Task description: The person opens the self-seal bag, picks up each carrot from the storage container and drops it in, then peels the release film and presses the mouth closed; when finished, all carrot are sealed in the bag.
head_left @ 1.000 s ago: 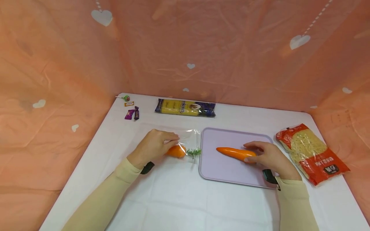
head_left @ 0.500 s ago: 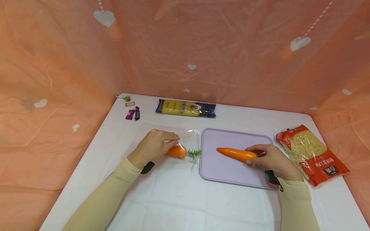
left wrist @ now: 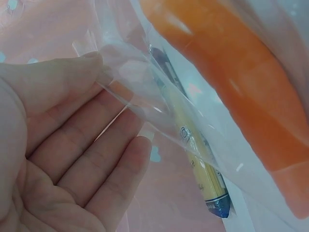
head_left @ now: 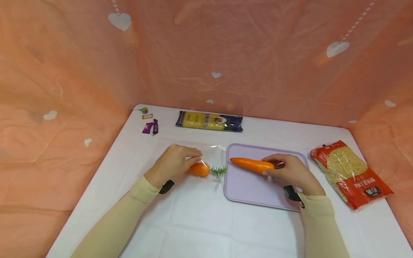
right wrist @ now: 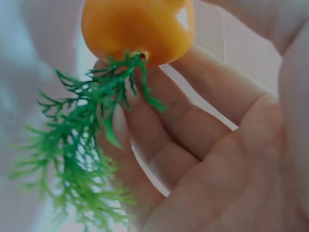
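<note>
With its thumb and fingers, my left hand (head_left: 174, 161) pinches the edge of a clear plastic bag (head_left: 213, 151). Inside the bag lies an orange carrot (head_left: 199, 170) whose green leafy top points right; my hand covers part of it in the head view. The left wrist view shows that carrot (left wrist: 236, 87) close up through the film. My right hand (head_left: 292, 173) grips a second carrot (head_left: 250, 163) by its thick end over the lilac tray (head_left: 251, 195), tip pointing left. Its green fronds (right wrist: 82, 145) hang below the fingers in the right wrist view.
A yellow and blue pasta packet (head_left: 206, 121) lies at the back of the white table (head_left: 200, 222). Small wrapped sweets (head_left: 155, 127) and a lollipop (head_left: 144, 110) sit back left. Right of the tray is a red noodle bag (head_left: 351, 175). Orange cloth (head_left: 245, 64) surrounds the table.
My right hand has closed round the second carrot's thick end and moved it left and upward in the head view. The left hand stays at the bag.
</note>
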The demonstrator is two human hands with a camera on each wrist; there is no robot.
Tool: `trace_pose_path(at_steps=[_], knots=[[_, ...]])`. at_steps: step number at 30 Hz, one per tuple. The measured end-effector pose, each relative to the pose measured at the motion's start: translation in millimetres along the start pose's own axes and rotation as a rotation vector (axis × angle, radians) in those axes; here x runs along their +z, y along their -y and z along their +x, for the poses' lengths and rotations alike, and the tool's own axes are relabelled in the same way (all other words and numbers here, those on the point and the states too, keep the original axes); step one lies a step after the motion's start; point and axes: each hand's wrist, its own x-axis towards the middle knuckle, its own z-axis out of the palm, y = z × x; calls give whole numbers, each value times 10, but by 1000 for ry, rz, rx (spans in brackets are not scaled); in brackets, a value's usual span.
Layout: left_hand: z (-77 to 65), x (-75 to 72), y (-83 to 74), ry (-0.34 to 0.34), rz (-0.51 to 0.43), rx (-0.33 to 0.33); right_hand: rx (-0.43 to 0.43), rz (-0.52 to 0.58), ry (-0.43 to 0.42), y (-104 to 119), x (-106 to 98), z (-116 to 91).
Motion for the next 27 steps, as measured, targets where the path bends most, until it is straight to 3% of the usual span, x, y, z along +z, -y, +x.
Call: trace_pose_path(at_steps=[8,15,27], knots=[[8,-14,-6,12,3,-18,-64,84,32,275,203,254],[4,2,-8,16,17,-11,-61,160,80,510,377,435],[6,-18,-6,-6,5,-15,-161,143,53,817,682,737]])
